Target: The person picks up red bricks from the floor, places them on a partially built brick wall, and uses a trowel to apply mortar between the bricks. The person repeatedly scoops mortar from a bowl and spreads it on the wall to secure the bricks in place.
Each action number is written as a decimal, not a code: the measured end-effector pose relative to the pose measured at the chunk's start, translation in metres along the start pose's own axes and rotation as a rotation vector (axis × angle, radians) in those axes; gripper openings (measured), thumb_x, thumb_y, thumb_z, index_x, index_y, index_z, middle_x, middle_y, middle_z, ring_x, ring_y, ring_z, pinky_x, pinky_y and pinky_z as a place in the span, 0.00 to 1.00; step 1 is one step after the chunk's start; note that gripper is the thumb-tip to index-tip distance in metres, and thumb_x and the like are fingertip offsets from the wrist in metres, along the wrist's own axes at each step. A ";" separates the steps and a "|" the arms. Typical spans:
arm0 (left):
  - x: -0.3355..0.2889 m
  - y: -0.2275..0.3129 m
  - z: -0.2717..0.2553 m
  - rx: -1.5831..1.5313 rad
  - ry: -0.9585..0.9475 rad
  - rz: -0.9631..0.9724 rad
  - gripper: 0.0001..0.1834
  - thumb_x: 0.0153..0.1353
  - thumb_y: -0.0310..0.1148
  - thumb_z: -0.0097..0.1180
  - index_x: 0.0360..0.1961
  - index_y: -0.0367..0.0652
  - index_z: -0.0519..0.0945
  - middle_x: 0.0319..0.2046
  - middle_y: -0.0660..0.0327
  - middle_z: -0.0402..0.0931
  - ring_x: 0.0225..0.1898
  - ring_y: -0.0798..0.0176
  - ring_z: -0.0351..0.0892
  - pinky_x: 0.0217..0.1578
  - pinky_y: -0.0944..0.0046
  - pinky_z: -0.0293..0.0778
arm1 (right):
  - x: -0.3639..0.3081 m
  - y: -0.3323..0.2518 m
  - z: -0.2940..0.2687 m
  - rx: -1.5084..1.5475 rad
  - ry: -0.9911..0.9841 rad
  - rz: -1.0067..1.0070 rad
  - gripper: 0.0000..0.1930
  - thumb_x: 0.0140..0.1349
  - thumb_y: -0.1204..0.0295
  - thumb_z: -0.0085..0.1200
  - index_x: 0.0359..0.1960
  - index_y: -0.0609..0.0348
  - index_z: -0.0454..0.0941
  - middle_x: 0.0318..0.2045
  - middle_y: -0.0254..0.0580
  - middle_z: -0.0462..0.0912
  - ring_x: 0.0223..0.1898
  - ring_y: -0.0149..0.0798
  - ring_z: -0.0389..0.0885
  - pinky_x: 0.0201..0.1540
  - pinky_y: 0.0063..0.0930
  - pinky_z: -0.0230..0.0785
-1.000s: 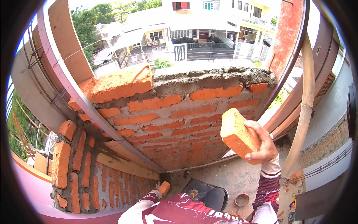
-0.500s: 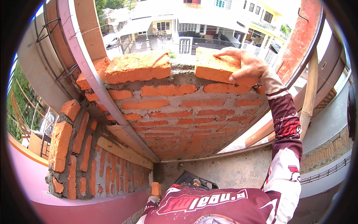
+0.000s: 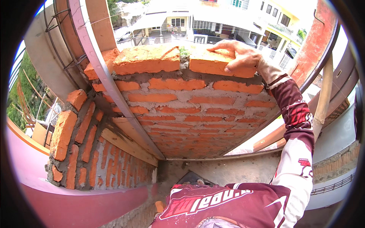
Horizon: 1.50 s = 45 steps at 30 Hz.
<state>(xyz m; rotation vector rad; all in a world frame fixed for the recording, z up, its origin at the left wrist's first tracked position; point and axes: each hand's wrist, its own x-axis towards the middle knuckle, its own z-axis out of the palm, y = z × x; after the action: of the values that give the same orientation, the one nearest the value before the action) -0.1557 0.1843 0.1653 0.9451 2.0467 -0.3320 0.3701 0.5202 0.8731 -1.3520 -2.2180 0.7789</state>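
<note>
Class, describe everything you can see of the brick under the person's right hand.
The orange-red brick is a rectangular block, apparently fired clay, with a slightly rough front and a brightly lit top. It lies lengthwise on grey mortar along the top of the brick wall, a narrow gap separating its left end from the neighbouring brick. The right hand grips it toward its right end, fingers over the top, thumb against the front. Its back and underside are hidden.

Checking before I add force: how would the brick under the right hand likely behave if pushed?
The brick is probably stiff and fairly heavy, looking like a solid block. Lying flat, it seems unlikely to roll. Its rough-looking surface should resist slipping.
</note>
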 end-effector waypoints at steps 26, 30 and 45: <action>-0.015 -0.008 -0.027 -0.033 0.022 0.009 0.28 0.45 0.35 0.73 0.49 0.38 0.81 0.46 0.53 0.84 0.46 0.57 0.85 0.47 0.56 0.80 | 0.054 -0.017 0.014 -0.546 -0.079 -0.052 0.49 0.62 0.30 0.42 0.73 0.56 0.61 0.73 0.51 0.59 0.75 0.52 0.52 0.77 0.48 0.42; -0.023 -0.017 -0.025 -0.037 0.027 0.009 0.28 0.45 0.34 0.73 0.49 0.37 0.81 0.46 0.53 0.84 0.46 0.58 0.85 0.47 0.57 0.80 | 0.075 -0.014 0.029 -0.606 -0.050 -0.112 0.49 0.66 0.29 0.29 0.74 0.59 0.54 0.75 0.53 0.53 0.76 0.53 0.49 0.77 0.46 0.42; -0.077 0.151 -0.155 -0.464 -0.126 0.810 0.26 0.45 0.28 0.71 0.48 0.35 0.80 0.44 0.54 0.84 0.44 0.61 0.84 0.46 0.59 0.80 | -0.115 0.028 0.262 -0.230 0.739 -0.314 0.20 0.59 0.58 0.64 0.47 0.58 0.82 0.41 0.45 0.82 0.43 0.45 0.79 0.49 0.39 0.67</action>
<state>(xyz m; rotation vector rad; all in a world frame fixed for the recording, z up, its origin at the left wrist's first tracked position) -0.1085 0.3307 0.3358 1.3032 1.3784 0.4827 0.2771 0.3642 0.6502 -1.0975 -1.8612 -0.0975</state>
